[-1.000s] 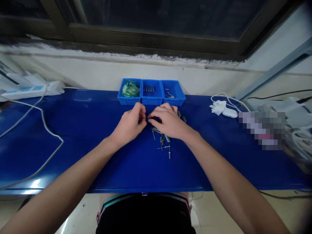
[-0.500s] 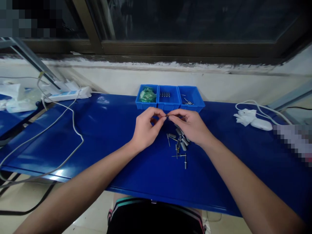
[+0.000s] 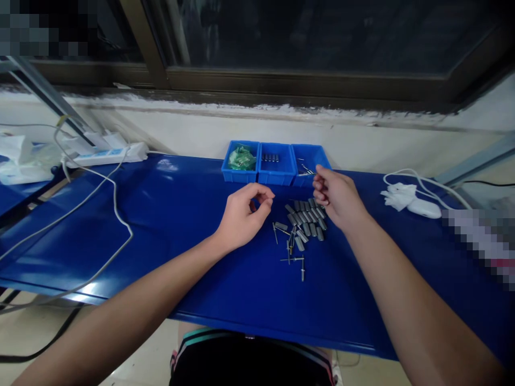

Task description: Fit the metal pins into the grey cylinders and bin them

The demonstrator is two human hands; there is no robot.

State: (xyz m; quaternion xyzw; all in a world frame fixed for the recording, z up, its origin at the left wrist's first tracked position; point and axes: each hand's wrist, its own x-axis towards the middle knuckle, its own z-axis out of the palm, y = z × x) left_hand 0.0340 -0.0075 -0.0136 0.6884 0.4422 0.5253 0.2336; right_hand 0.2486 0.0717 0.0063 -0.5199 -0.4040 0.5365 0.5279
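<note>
A blind rivet (image 3: 307, 174), slim and silvery, is pinched between the thumb and fingers of my right hand (image 3: 337, 197). That hand is at the front of the right blue bin (image 3: 326, 155), which contains a few thin metal pieces. My left hand (image 3: 244, 214) hovers over the table with curled fingers; thumb and index tips are slightly apart, and nothing shows between them. Between my hands lies a cluster of grey metal cylinders (image 3: 308, 215). Loose blind rivets (image 3: 302, 269) are scattered in front of it, some crossing each other.
The left blue bin (image 3: 228, 175) contains green plastic packaging, and the middle blue bin (image 3: 276, 178) a short row of dark cylinders. A power strip (image 3: 108, 155) and white cable (image 3: 116, 198) lie on the left. A white device (image 3: 426, 206) with crumpled tissue (image 3: 398, 194) is on the right.
My right hand has parted from my left and moved right to the right bin, carrying the rivet. The cylinder cluster is uncovered. My left hand has stayed nearly in place, its fingertips loosened.
</note>
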